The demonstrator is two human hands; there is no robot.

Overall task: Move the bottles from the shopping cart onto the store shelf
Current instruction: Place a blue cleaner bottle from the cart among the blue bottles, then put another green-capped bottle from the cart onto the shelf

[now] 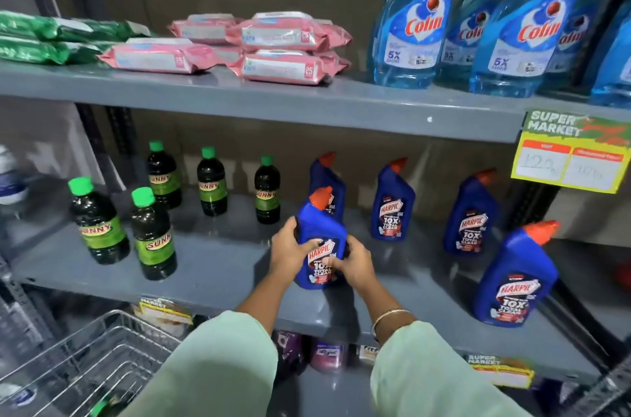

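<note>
A blue Harpic bottle (316,228) with an orange cap stands upright on the grey middle shelf (218,266), near its front. My left hand (288,251) grips its left side and my right hand (351,263) grips its lower right, over the label. Several more blue Harpic bottles stand on the same shelf: one right behind (329,177), others further right (392,201), (469,215), (515,276). The wire shopping cart (85,358) sits at the bottom left; something green and something white show through its wires.
Several dark Sunny bottles with green caps (99,222) stand on the left of the middle shelf. The upper shelf (273,102) holds pink wipe packs (273,44), green packs and blue Colin bottles (413,16). A yellow price tag (573,153) hangs at the right.
</note>
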